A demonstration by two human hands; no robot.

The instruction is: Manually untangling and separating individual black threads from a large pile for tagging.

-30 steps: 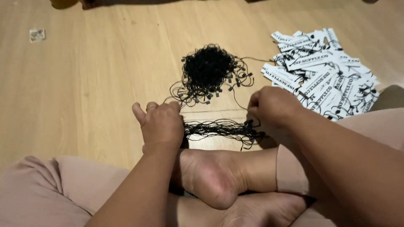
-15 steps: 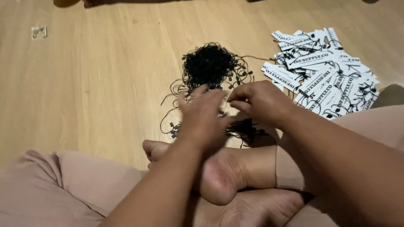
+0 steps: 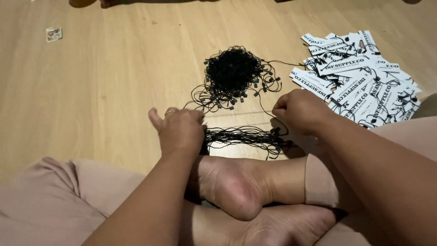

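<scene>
Since half a second ago the left hand (image 3: 180, 130) has drawn back from the frame's centre to centre-left, and the two hands are now apart. It is curled closed over one end of a bundle of black strings (image 3: 246, 136) that lies straightened across the wooden floor (image 3: 91, 91) just above the bare foot (image 3: 236, 187). The right hand (image 3: 300, 111), right of centre, is closed in a loose fist with finger and thumb pinching a thin black string; its other fingers touch the bundle's far end. A tangled heap of black strings (image 3: 232, 70) sits above centre. A pile of white paper tags (image 3: 359, 77) fills the upper right.
</scene>
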